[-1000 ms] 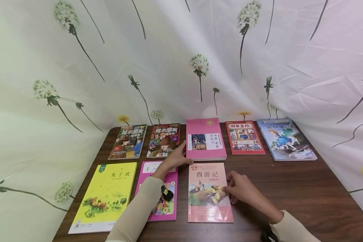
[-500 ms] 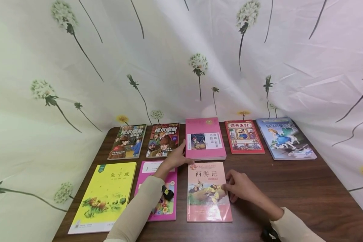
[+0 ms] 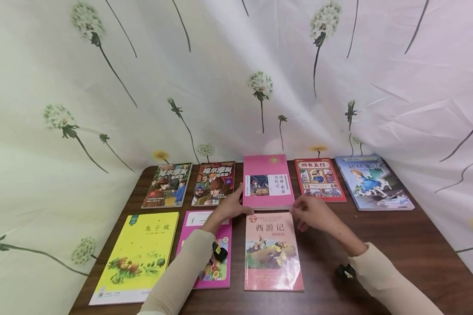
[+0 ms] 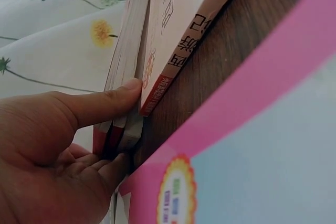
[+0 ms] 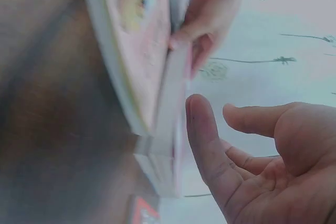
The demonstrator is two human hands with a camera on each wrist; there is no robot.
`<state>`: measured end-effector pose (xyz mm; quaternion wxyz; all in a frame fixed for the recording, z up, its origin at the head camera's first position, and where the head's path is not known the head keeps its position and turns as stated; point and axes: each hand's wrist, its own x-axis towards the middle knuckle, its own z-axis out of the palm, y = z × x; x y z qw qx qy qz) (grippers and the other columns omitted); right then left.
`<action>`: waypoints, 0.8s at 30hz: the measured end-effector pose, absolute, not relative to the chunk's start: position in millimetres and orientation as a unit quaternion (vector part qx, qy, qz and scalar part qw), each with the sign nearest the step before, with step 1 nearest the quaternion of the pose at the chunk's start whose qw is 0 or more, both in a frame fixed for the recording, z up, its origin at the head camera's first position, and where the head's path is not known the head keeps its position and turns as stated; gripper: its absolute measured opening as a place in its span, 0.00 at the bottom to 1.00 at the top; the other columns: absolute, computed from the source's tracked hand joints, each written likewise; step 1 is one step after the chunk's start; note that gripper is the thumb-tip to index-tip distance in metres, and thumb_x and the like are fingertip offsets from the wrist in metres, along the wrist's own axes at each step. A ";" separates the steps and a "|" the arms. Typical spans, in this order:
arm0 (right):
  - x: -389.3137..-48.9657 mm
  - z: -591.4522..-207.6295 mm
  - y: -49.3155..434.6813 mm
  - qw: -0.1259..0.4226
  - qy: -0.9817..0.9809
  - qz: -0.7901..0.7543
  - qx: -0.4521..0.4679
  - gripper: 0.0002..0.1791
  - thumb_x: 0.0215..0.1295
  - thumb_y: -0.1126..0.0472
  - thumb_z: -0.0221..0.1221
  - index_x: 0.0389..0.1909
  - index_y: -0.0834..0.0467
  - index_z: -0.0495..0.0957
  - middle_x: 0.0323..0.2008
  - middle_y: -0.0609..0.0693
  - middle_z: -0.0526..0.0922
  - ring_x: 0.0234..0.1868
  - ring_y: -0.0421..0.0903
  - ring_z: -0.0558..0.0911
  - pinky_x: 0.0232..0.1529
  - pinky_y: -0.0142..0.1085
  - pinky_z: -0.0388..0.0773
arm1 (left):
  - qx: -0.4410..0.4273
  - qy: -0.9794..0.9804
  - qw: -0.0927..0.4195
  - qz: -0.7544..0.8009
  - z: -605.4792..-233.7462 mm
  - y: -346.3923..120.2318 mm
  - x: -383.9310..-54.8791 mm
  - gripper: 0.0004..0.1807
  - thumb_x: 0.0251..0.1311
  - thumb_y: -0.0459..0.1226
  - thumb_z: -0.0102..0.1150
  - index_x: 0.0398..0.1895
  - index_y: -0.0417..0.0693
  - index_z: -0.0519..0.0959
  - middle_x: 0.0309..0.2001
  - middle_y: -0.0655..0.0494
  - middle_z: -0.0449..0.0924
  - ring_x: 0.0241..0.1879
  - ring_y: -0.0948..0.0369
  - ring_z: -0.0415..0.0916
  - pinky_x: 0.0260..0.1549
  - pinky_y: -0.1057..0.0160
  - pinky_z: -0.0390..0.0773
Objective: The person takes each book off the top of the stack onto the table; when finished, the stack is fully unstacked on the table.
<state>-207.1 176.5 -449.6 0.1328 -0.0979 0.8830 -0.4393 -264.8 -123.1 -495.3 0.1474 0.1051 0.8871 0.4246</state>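
Note:
My left hand (image 3: 233, 206) rests against the lower left corner of a thick pink book (image 3: 269, 202). Its thumb lies along the book's near edge, right at the top left corner of a peach book (image 3: 273, 275), while the other fingers reach up the left side. In the left wrist view the thumb tip meets the gap between the pink book's pages (image 4: 128, 40) and the peach book's spine (image 4: 184, 51). My right hand (image 3: 317, 214) hovers at the facing corners of both books on their right side. In the right wrist view its thumb and index finger stand apart, holding nothing.
A magenta book (image 3: 205, 280) lies partly under my left forearm, beside a yellow book (image 3: 142, 245). Along the back are two comic-style books (image 3: 167, 186), a red book (image 3: 319, 179) and a blue book (image 3: 372, 181). A flowered curtain (image 3: 220, 87) hangs behind the brown table (image 3: 386, 253).
My right hand has let go of the peach book's right edge and moved away from me to its top right corner, by the pink book. The left hand stays in place.

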 end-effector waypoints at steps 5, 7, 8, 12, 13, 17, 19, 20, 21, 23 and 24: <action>-221.1 -432.4 174.6 0.112 0.888 -0.431 -0.117 0.11 0.78 0.64 0.59 0.51 0.68 0.80 0.38 0.63 0.86 0.25 0.46 0.87 0.32 0.46 0.90 | 0.108 0.887 0.143 0.425 -496.8 -123.4 -265.4 0.64 0.60 0.42 0.77 0.89 0.47 0.40 0.84 0.38 0.56 0.77 0.36 0.65 0.72 0.35 0.71; -226.2 -426.0 173.0 0.105 0.890 -0.428 -0.119 0.11 0.79 0.63 0.59 0.51 0.67 0.80 0.40 0.65 0.86 0.25 0.46 0.87 0.33 0.48 0.90 | 0.107 0.888 0.143 0.424 -496.0 -123.8 -265.1 0.64 0.60 0.42 0.77 0.89 0.47 0.40 0.84 0.38 0.56 0.77 0.36 0.65 0.72 0.36 0.71; -228.7 -423.3 172.2 0.101 0.892 -0.425 -0.118 0.11 0.79 0.63 0.60 0.51 0.67 0.80 0.40 0.65 0.86 0.26 0.46 0.87 0.34 0.48 0.90 | 0.107 0.888 0.144 0.424 -495.5 -124.0 -264.8 0.64 0.61 0.42 0.77 0.89 0.47 0.40 0.84 0.38 0.56 0.77 0.36 0.65 0.71 0.36 0.72; -239.7 -415.7 170.8 0.103 0.895 -0.419 -0.115 0.11 0.80 0.61 0.59 0.51 0.66 0.80 0.43 0.66 0.86 0.27 0.48 0.88 0.36 0.50 0.90 | 0.107 0.888 0.143 0.423 -495.9 -124.1 -265.0 0.64 0.60 0.43 0.77 0.89 0.47 0.41 0.84 0.38 0.55 0.77 0.36 0.65 0.70 0.36 0.73; -242.9 -414.3 170.6 0.104 0.894 -0.419 -0.116 0.11 0.80 0.61 0.59 0.51 0.67 0.80 0.42 0.66 0.86 0.27 0.49 0.88 0.36 0.51 0.91 | 0.106 0.888 0.143 0.425 -495.9 -124.1 -264.7 0.64 0.60 0.42 0.77 0.89 0.47 0.41 0.84 0.38 0.55 0.77 0.36 0.65 0.70 0.36 0.73; -258.5 -412.1 170.2 0.108 0.893 -0.420 -0.120 0.12 0.80 0.62 0.58 0.51 0.68 0.80 0.39 0.67 0.86 0.28 0.50 0.89 0.37 0.52 0.91 | 0.101 0.888 0.139 0.428 -497.5 -123.6 -264.8 0.64 0.58 0.42 0.79 0.89 0.46 0.43 0.84 0.39 0.55 0.77 0.36 0.65 0.70 0.37 0.73; -267.5 -413.0 170.2 0.111 0.895 -0.415 -0.115 0.12 0.80 0.62 0.58 0.50 0.69 0.80 0.38 0.67 0.87 0.28 0.49 0.89 0.38 0.51 0.91 | 0.098 0.886 0.139 0.430 -497.0 -123.7 -264.3 0.64 0.57 0.42 0.79 0.89 0.47 0.44 0.84 0.40 0.55 0.78 0.36 0.64 0.70 0.37 0.74; -272.2 -413.8 170.2 0.112 0.898 -0.411 -0.110 0.13 0.80 0.61 0.58 0.50 0.69 0.80 0.38 0.66 0.87 0.28 0.49 0.89 0.39 0.51 0.91 | 0.098 0.887 0.139 0.430 -497.2 -123.7 -264.5 0.64 0.57 0.42 0.79 0.89 0.47 0.44 0.85 0.41 0.55 0.78 0.37 0.64 0.70 0.37 0.74; -276.9 -414.6 170.1 0.113 0.900 -0.408 -0.102 0.13 0.80 0.61 0.59 0.50 0.69 0.80 0.37 0.65 0.87 0.29 0.49 0.89 0.40 0.50 0.91 | 0.097 0.886 0.140 0.432 -497.1 -123.9 -264.4 0.64 0.57 0.42 0.80 0.89 0.48 0.44 0.85 0.41 0.55 0.78 0.37 0.64 0.70 0.37 0.74; -285.5 -415.6 169.8 0.114 0.904 -0.400 -0.094 0.14 0.80 0.60 0.59 0.51 0.69 0.80 0.38 0.65 0.87 0.30 0.49 0.90 0.41 0.50 0.91 | 0.096 0.884 0.141 0.435 -496.8 -124.4 -264.2 0.64 0.57 0.42 0.80 0.89 0.48 0.45 0.85 0.42 0.54 0.78 0.37 0.63 0.70 0.37 0.74; -289.8 -416.0 169.5 0.115 0.905 -0.399 -0.091 0.15 0.80 0.60 0.59 0.52 0.70 0.80 0.39 0.65 0.87 0.31 0.50 0.90 0.42 0.50 0.91 | 0.096 0.884 0.140 0.435 -496.7 -124.6 -264.4 0.64 0.57 0.42 0.80 0.89 0.48 0.45 0.85 0.42 0.54 0.78 0.37 0.63 0.70 0.38 0.74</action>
